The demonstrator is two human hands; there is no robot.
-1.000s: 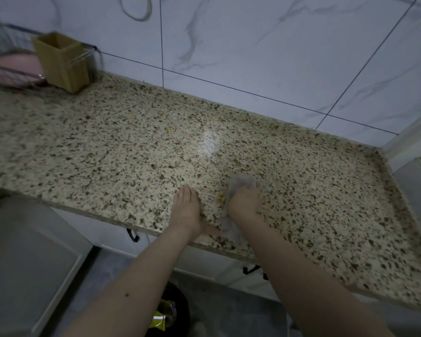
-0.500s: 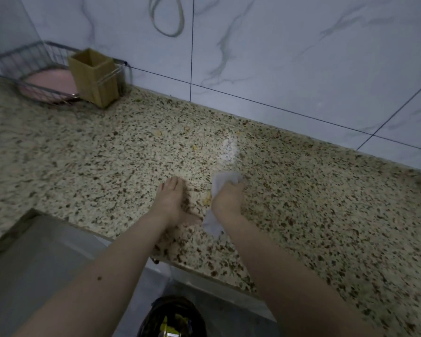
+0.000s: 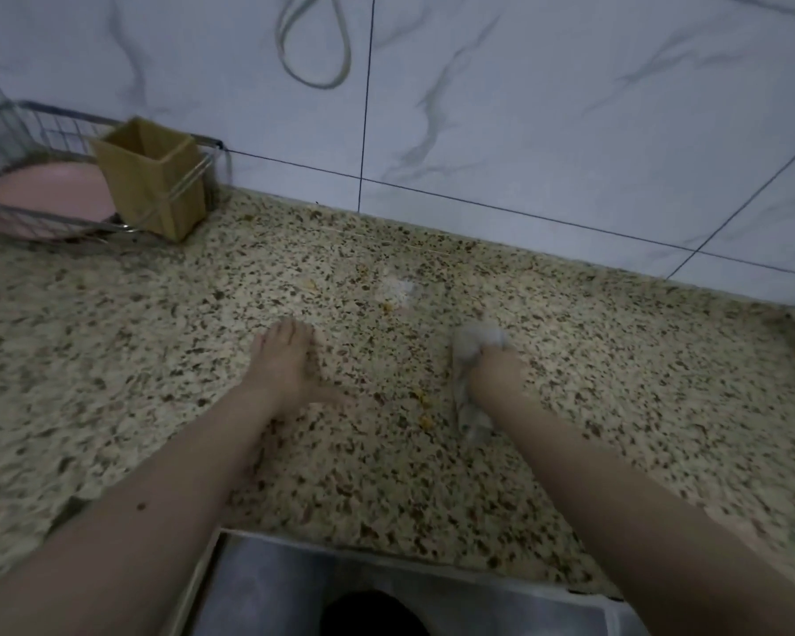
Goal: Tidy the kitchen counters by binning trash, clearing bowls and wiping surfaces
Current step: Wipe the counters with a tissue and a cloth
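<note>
Bench point(image 3: 616, 406), speckled stone, carries yellow crumbs point(image 3: 425, 408) lying between the two hands. The right hand point(image 3: 494, 367), just right of the crumbs, has its grip clamped on a crumpled white cloth point(image 3: 471, 355) pressed to the bench. The left hand point(image 3: 285, 360), left of the crumbs, lies flat with fingers straight. Far left of the crumbs, by the tiled wall point(image 3: 524, 107), a wire rack point(image 3: 33, 144) holds a pink plate point(image 3: 42, 195) and a tan holder point(image 3: 152, 181). No writing is readable.

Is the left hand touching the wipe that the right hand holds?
Apart. The head view shows bare speckled counter and crumbs between the left hand and the wipe.
</note>
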